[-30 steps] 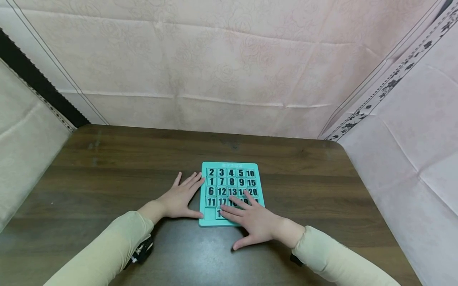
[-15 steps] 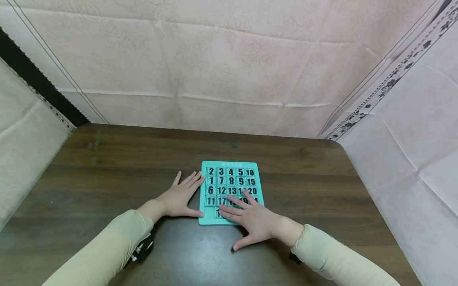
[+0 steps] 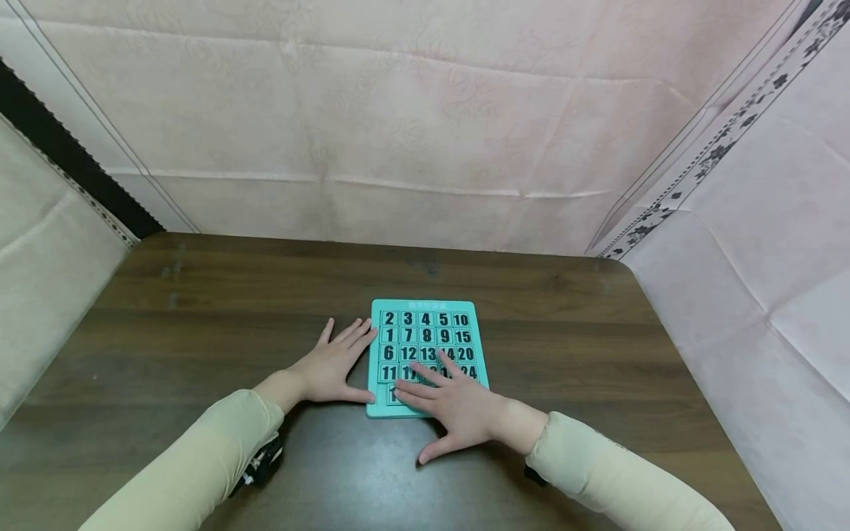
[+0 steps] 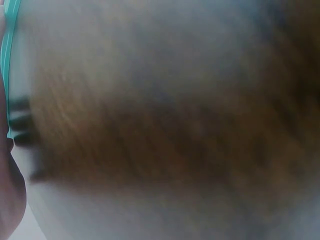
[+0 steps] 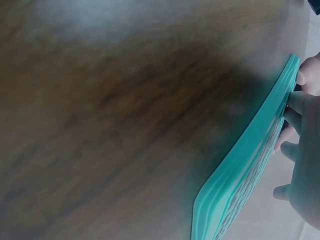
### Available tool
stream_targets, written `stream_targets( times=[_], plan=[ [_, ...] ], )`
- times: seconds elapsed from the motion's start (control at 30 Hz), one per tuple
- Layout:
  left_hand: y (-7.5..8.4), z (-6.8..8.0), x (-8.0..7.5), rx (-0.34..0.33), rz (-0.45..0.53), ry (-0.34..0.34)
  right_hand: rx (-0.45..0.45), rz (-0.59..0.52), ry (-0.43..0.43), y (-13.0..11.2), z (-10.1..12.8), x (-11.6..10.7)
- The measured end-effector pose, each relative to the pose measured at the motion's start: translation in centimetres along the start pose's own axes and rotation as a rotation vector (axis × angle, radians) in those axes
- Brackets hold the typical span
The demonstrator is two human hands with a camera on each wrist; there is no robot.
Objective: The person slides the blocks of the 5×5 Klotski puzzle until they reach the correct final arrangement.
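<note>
A teal sliding number puzzle (image 3: 428, 310) with black numbered tiles lies flat on the dark wooden table (image 3: 199, 310). My left hand (image 3: 332, 361) lies flat on the table with straight fingers against the puzzle's left edge and the thumb at its near left corner. My right hand (image 3: 451, 402) rests on the puzzle's near rows, with straight fingers spread over the tiles and hiding several numbers. In the right wrist view the puzzle's teal edge (image 5: 240, 165) shows close up, with the right hand's fingers (image 5: 300, 145) on it. The left wrist view is blurred; only a teal strip (image 4: 10, 60) shows.
Pink patterned cloth (image 3: 425, 110) hangs behind the table and along the right side (image 3: 764, 295). A pale cloth panel (image 3: 46, 258) stands on the left. A dark strap device (image 3: 262, 464) sits under my left forearm.
My right hand has slid a little to the left across the near tiles, and tile 24 now shows at the right. The left hand has stayed in place.
</note>
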State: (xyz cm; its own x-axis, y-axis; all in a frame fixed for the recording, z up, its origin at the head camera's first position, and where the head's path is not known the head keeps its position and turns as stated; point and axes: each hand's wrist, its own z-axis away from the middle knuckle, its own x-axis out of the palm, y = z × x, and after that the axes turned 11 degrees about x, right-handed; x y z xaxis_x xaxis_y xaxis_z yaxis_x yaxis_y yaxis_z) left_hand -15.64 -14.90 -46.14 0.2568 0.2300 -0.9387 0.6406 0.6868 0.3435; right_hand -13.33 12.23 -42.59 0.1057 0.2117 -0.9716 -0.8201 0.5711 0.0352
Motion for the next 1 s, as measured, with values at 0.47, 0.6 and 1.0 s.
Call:
stream_targets(
  times=[0.47, 0.6, 1.0],
  plan=[
    [-0.1, 0.0, 0.2, 0.008, 0.005, 0.006, -0.007, 0.037, -0.002, -0.7, -1.0, -0.1],
    [-0.2, 0.0, 0.3, 0.004, 0.000, 0.006, -0.011, 0.023, -0.004, -0.7, -1.0, -0.2],
    [0.1, 0.1, 0.1, 0.004, 0.006, 0.016, 0.024, -0.065, 0.057, 2.0, 1.5, -0.1]
  ],
)
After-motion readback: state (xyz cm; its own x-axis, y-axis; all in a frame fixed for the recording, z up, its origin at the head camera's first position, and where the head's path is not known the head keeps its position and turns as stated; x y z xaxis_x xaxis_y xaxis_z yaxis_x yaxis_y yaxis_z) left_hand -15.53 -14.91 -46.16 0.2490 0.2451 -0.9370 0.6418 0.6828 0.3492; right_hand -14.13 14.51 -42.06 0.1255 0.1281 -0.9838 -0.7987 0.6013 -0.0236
